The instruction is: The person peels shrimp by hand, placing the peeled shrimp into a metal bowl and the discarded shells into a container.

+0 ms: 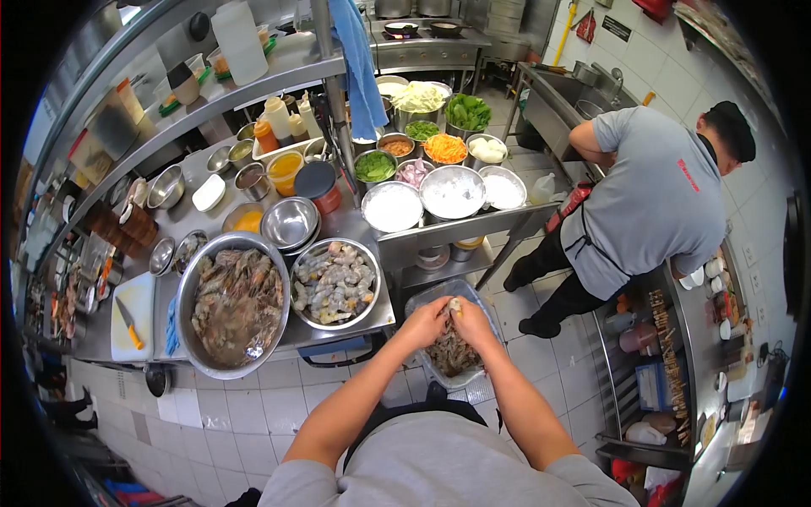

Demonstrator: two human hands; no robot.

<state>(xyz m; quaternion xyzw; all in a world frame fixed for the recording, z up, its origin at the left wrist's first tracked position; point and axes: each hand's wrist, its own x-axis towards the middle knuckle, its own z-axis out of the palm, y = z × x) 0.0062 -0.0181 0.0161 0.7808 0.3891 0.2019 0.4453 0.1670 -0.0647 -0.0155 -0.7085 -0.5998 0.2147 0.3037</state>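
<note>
Toward the left of the desk [378, 316], a knife [128, 323] lay slantwise on a white cutting board [142, 293], its orange handle toward the front edge, presumably for easy picking up. To the right of the board, a large metal bowl [221, 365] held darker shell-on shrimp [241, 291], and just beside it a smaller bowl [338, 326] held paler, peeled-looking shrimp [336, 283]; the pair seemed set near the front so that both lay within reach while unlike pieces stayed apart. Farther right, the person's left hand [425, 324] and right hand [473, 324] met over a plastic tub [420, 297], each grip pinched on what looked like one shrimp in hand [455, 305], mostly hidden by fingers. It was above the tub, low before the body, probably so that loose bits would fall onto the brownish scraps [452, 355] inside.
</note>
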